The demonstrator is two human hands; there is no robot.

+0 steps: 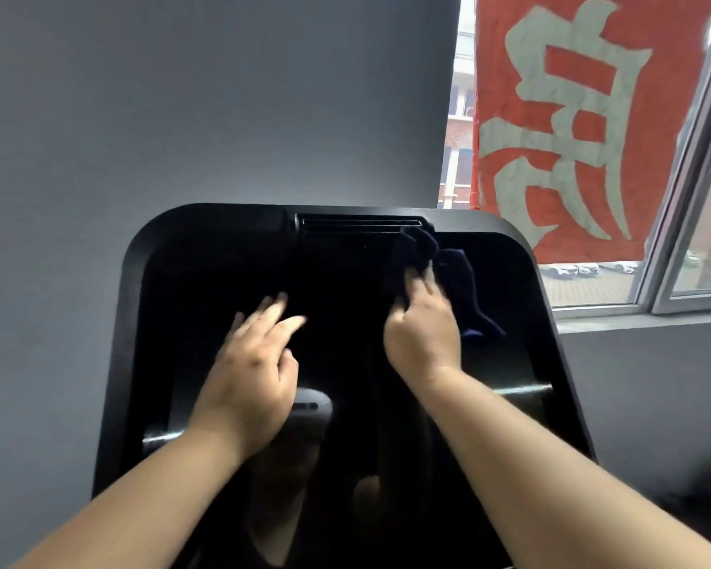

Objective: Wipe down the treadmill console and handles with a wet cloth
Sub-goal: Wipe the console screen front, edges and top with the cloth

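The black treadmill console (206,256) fills the middle of the view, with a glossy dark screen and a slatted vent (358,225) at its top edge. My right hand (423,334) grips a dark blue cloth (419,244) bunched against the console just below the vent's right end; a loose tail of the cloth hangs down to the right of the hand. My left hand (255,363) hovers over the left part of the screen, fingers loosely spread and holding nothing. The handles are not in view.
A grey wall (181,96) stands behind the console. To the right is a window (674,240) with a red banner (583,117) bearing pale characters hung outside, and a grey sill (641,322) below it.
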